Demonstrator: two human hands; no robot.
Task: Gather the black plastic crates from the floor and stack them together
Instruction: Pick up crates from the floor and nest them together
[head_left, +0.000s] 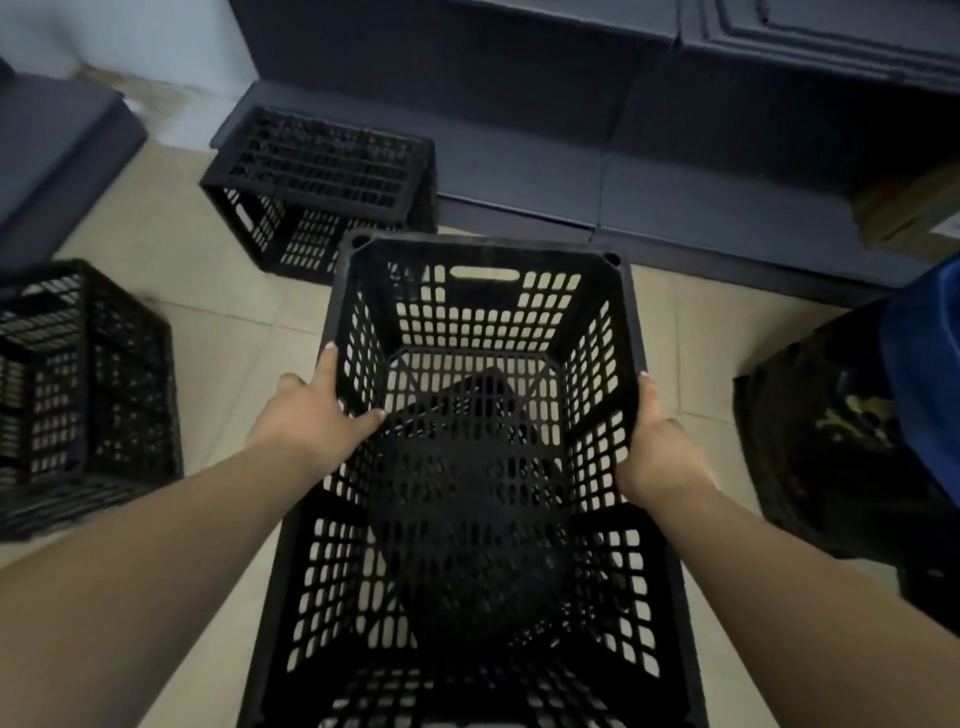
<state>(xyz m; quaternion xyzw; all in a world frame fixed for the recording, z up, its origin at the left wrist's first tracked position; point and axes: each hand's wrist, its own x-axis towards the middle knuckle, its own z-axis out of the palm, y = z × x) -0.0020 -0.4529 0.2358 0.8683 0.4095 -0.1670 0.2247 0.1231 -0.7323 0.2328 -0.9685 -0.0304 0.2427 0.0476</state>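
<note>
Black perforated plastic crate (483, 322) w/ open top sits centre frame, held over the beige tiled floor (218, 332); looks like a 2nd crate below it, can't tell if nested. Left hand (311, 421) grips the 9 o'clock rim: thumb hooked inside wall, fingers curled outside. Right hand (657, 447) clamps the 3 o'clock rim, fingers wrapped outside, mostly hidden. Upturned black crate (317, 187) at 11 o'clock. Black crate on its side (78, 389) at 9 o'clock. Dark bag (831, 441) at 3 o'clock.
</note>
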